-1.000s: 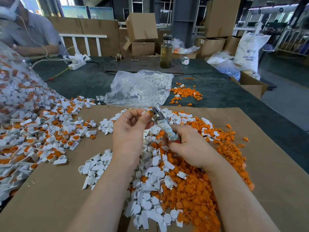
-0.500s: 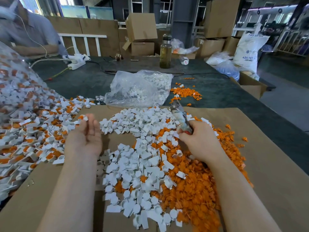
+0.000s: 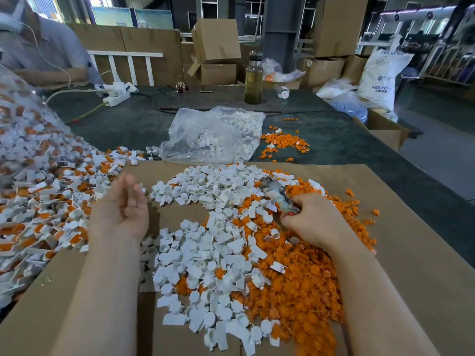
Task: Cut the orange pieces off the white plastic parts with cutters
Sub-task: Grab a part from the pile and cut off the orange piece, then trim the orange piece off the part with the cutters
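The right hand (image 3: 312, 222) grips the cutters (image 3: 276, 195), their blurred tip pointing up and away over the heap, while the left hand (image 3: 120, 210) hovers empty with fingers relaxed beside the uncut parts (image 3: 51, 201) at left. Between the hands, on cardboard (image 3: 411, 253) covering the bench (image 3: 359, 150), lie trimmed white parts (image 3: 205, 253) and cut orange pieces (image 3: 295, 291).

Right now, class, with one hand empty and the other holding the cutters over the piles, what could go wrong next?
1. The uncut parts lie close beside the finished white parts; the open left hand could grab a piece that is already cut.
2. The right hand grips the cutters low over the heap; their tip may scatter pieces.
3. Loose orange offcuts could slide off the cardboard.
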